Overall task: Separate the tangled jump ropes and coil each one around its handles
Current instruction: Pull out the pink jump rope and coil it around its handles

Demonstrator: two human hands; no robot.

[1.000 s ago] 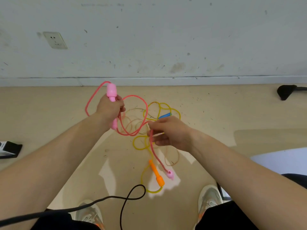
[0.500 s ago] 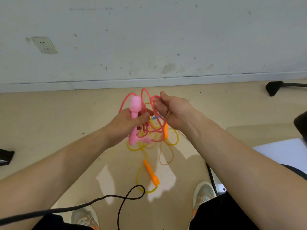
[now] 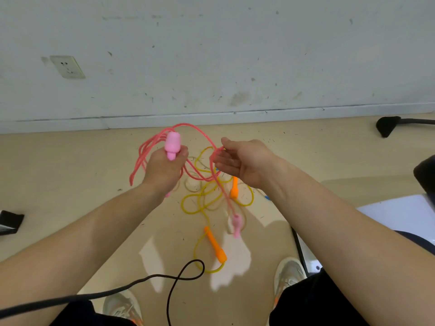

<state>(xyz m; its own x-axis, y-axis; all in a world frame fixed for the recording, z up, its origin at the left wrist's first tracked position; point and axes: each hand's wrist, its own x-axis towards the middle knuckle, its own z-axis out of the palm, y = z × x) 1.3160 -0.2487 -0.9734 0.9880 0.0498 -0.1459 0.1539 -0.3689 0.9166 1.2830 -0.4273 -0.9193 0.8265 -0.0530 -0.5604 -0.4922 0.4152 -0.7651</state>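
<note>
The step in hand is coiling the pink rope (image 3: 150,142) round its handle, with the untangling largely done for this one. The left hand (image 3: 164,170) is closed in a fist round the upper pink handle (image 3: 173,145), and several loops already hang off its outer side. The right hand (image 3: 244,161) is loosely open, fingers relaxed, and the rope rides across its fingertips (whether it is pinched there I cannot tell). From there one strand drops to the second pink handle (image 3: 236,224), which dangles below the right hand above the floor (image 3: 70,172).

Next, I judge, the right hand must feed that slack over to the left and bring the dangling handle up beside the first, clear of the yellow rope (image 3: 200,203) lying in loose curls on the floor beneath both hands.

The ropes look like thin, smooth, springy plastic cord that holds its curve. The handles are short, rounded and matte. The yellow rope's two orange handles (image 3: 215,244) taper.
</note>
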